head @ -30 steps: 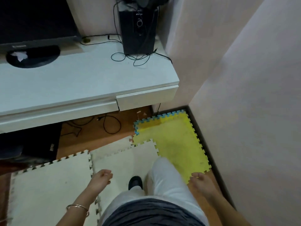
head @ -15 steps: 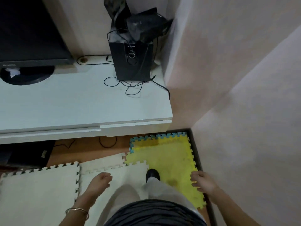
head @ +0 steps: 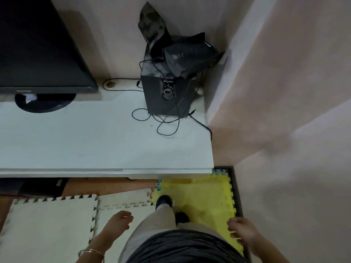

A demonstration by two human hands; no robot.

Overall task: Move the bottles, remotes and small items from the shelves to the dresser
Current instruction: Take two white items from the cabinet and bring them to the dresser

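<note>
Left hand point(head: 119, 221), right hand point(head: 242, 231) hang loose above foam mats point(head: 47, 224); white dresser point(head: 95, 145) ahead.

Ahead of the left grip point(head: 119, 222), the desk point(head: 85, 141) lies bare across its near half. Farther ahead and to its left stand the TV point(head: 38, 44) and its base point(head: 45, 103). Ahead and inward of the right grip point(head: 241, 231), a speaker point(head: 167, 99) topped by a bag point(head: 190, 57) fills the desk corner, cables point(head: 167, 126) trailing toward the grips. A wall point(head: 284, 130) crowds the right grip's outer side.
</note>
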